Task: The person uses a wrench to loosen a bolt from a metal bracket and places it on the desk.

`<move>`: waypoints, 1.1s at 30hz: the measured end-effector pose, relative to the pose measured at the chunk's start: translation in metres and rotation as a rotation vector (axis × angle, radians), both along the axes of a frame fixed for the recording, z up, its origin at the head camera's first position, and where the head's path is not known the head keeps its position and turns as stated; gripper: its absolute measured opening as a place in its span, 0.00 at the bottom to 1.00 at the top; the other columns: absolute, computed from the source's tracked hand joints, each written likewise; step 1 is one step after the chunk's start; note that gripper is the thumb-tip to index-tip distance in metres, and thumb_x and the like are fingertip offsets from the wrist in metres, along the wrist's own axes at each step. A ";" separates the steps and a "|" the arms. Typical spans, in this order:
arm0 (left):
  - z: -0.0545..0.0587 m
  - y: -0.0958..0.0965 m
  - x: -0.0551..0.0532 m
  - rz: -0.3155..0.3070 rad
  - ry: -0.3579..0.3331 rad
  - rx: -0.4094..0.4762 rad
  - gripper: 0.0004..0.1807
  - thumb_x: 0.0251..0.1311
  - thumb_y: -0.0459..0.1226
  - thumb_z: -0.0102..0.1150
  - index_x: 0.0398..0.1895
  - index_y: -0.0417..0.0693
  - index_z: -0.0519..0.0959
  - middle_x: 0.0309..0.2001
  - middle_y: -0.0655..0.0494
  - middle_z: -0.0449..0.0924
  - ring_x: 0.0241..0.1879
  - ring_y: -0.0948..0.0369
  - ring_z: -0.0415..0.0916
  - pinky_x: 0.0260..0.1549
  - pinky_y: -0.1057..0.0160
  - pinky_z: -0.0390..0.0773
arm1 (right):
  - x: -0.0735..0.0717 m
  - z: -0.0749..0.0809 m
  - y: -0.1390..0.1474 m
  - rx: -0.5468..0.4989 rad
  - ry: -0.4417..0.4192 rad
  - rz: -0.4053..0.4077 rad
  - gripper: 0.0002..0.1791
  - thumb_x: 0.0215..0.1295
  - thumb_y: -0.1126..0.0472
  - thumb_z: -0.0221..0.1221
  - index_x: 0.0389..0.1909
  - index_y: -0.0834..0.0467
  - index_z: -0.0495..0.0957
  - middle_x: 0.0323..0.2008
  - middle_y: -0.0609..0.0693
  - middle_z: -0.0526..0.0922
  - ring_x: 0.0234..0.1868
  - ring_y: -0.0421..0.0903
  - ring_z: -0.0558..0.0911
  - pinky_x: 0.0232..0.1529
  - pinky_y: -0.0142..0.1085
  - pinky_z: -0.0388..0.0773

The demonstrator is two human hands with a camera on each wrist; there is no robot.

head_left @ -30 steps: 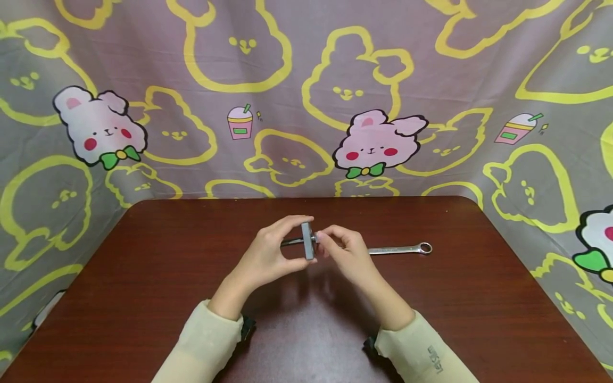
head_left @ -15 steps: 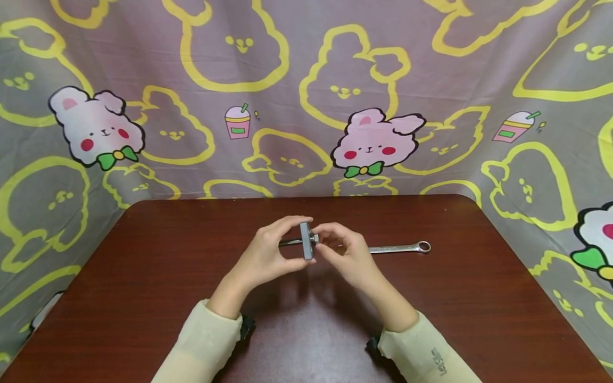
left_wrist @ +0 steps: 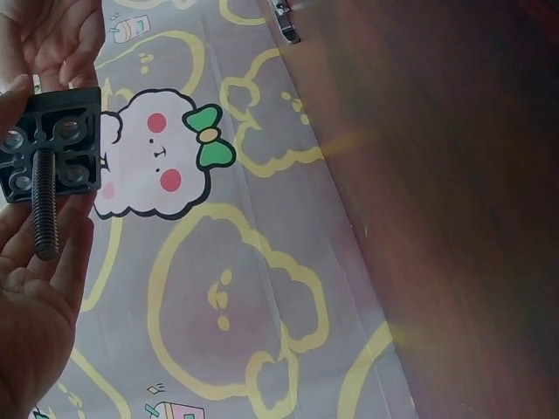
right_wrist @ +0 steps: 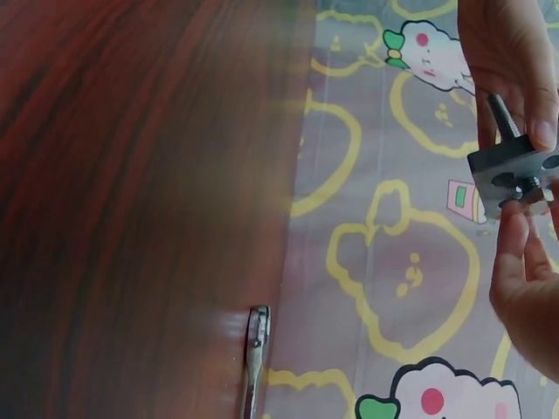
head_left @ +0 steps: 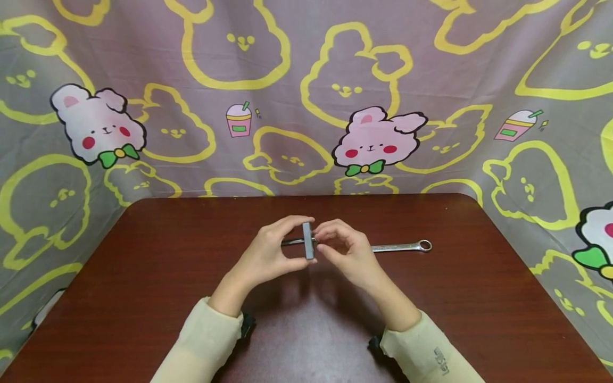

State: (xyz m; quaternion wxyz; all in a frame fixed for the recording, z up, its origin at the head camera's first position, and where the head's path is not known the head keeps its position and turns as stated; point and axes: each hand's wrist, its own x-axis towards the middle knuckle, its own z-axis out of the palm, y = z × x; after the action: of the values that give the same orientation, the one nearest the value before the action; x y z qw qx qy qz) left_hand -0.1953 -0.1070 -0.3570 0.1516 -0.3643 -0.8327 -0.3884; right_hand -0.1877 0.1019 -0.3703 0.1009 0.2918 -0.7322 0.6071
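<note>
Sleeves [head_left: 201, 340]: pale, rolled back, nearest the cam.
L hand [head_left: 261, 255]: wide span, fingers above & thumb below, gripping the block [head_left: 308, 241] by opp. edges.
R hand [head_left: 354, 258]: fingers curved, narrow gap, tips at the nut [right_wrist: 537, 201]; can't tell if pinching or only touching.
Block: held up on edge betw. the hands, above the table [head_left: 124, 276]. Grey, looks stiff, prob. mod. wt. for its size; best hold = outer edges, as now.
Nut: on the block's R face, half hidden, so could be a bolt head. Small, hard, prob. slick; fingertip hold on the flats.
Bolt [left_wrist: 44, 209]: threaded, sticks out of the block on the L hand's side. Rigid, prob. steel; ridges should give OK grip.
Wrench [head_left: 402, 247]: flat on the table, partly behind R hand, ring end to the right. Shiny, prob. heavy & slippery; take mid-shaft.
Cloth [head_left: 287, 69]: beyond the table, yellow outlines & bunny prints.
</note>
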 end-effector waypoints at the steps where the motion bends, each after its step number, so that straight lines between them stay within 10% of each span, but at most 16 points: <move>1: 0.000 0.000 0.000 -0.002 0.004 0.001 0.40 0.42 0.38 0.80 0.63 0.45 0.74 0.56 0.55 0.80 0.53 0.62 0.80 0.51 0.63 0.83 | 0.000 0.000 0.001 0.002 -0.018 -0.003 0.09 0.61 0.73 0.63 0.42 0.64 0.81 0.43 0.60 0.83 0.43 0.40 0.83 0.39 0.31 0.82; 15: 0.000 0.001 0.001 -0.006 0.035 -0.021 0.40 0.42 0.38 0.80 0.62 0.45 0.74 0.57 0.54 0.80 0.53 0.62 0.80 0.51 0.61 0.83 | -0.012 0.003 -0.001 0.044 -0.181 -0.075 0.05 0.67 0.66 0.61 0.37 0.66 0.81 0.26 0.60 0.82 0.22 0.43 0.78 0.26 0.31 0.79; 33: -0.001 0.001 -0.002 -0.007 0.002 0.010 0.40 0.42 0.38 0.81 0.62 0.45 0.74 0.57 0.52 0.80 0.53 0.59 0.80 0.51 0.56 0.84 | -0.001 0.001 -0.002 -0.020 -0.055 -0.017 0.13 0.58 0.79 0.59 0.42 0.66 0.79 0.43 0.60 0.80 0.42 0.37 0.81 0.44 0.31 0.81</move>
State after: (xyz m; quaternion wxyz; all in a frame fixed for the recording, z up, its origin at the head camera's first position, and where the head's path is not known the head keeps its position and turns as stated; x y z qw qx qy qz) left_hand -0.1969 -0.1064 -0.3583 0.1527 -0.3666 -0.8295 -0.3927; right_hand -0.1889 0.0996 -0.3692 0.0889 0.2676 -0.7310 0.6214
